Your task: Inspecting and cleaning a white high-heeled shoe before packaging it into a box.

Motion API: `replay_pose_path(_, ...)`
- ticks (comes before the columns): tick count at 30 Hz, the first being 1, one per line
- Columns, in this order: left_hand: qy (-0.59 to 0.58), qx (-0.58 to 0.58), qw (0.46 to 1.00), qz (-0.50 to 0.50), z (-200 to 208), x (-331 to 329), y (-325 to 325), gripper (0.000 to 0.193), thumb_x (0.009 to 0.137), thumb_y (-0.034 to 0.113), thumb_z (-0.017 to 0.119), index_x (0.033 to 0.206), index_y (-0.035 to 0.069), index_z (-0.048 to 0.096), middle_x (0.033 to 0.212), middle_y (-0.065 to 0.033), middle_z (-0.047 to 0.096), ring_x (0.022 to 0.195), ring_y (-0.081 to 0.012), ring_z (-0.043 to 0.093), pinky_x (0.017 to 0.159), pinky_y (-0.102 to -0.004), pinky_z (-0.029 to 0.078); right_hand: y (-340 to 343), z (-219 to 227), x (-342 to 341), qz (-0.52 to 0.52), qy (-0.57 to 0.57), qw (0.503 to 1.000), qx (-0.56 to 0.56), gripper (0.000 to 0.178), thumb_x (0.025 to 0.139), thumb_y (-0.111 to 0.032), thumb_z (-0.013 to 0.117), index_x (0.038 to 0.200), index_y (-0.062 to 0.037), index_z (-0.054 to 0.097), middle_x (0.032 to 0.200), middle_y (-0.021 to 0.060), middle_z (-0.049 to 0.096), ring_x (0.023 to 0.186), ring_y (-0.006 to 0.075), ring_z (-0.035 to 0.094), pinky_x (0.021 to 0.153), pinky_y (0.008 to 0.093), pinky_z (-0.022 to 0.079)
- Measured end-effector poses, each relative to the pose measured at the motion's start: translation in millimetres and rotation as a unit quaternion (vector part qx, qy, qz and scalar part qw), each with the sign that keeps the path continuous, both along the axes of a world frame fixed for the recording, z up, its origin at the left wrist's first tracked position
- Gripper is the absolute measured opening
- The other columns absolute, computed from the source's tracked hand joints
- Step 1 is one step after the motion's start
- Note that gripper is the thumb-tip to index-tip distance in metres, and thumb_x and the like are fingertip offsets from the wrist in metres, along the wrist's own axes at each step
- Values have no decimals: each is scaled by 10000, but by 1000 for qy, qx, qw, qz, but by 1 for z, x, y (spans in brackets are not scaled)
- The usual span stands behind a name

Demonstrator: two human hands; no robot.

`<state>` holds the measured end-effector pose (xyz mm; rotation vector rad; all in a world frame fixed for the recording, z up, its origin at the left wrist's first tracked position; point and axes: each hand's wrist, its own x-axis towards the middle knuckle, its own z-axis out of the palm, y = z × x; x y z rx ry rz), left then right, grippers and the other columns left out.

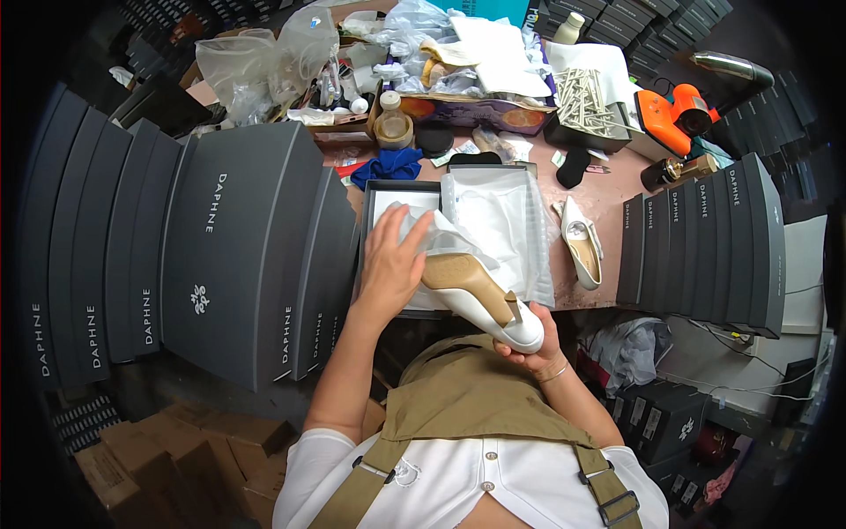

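Note:
A white high-heeled shoe (469, 306) is tilted over the near edge of the bench, its tan sole up and toe pointing left. My right hand (534, 342) is closed around its heel end. Over the toe end, my left hand (392, 260) has its fingers spread on a crumpled sheet of thin white tissue paper (445, 240). Beneath lies an open dark grey shoebox (401, 187) with a pale inside. More tissue (520, 212) covers its right part. The matching white shoe (583, 251) rests on the bench to the right, toe nearer me.
Stacked dark shoeboxes stand at the left (242, 229) and right (749, 238). Behind the open box are a blue cloth (388, 166), a jar (393, 132), a box of paper sticks (586, 101) and an orange tool (665, 123). Brown cartons (189, 450) lie low at the left.

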<state>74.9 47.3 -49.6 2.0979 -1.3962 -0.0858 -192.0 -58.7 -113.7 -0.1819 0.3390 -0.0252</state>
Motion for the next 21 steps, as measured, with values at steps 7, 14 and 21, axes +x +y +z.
replay_pose_path(7, 179, -30, 983, -10, -22, -5, -27, 304, 777, -5, 536, 1073, 23, 602, 969, -174, 578, 863, -332, 589, 778, -388, 464, 7, 5, 6, 2, 10, 1000, 4, 582, 908, -539, 420, 1246, -75, 521, 1031, 129, 601, 710, 293, 585, 409, 267, 431)
replay_pose_path(14, 240, -73, 968, -6, -28, -2, -10, 291, 816, -1, 516, 1091, 31, 608, 925, -141, 601, 787, -248, 600, 719, -327, 471, -4, 17, 4, 35, 8, 993, -113, 588, 891, -508, 477, 1226, -26, 511, 1011, 126, 609, 784, 246, 616, 492, 273, 486)
replay_pose_path(21, 739, -235, 629, 59, -48, -53, 4, 558, 913, 174, 575, 1396, 74, 315, 1251, -74, 499, 1110, -183, 501, 980, -334, 392, 13, 96, 51, 141, 46, 470, -870, 761, 764, -462, 707, 1319, -17, 437, 1328, 240, 418, 1057, 343, 546, 876, 387, 457)
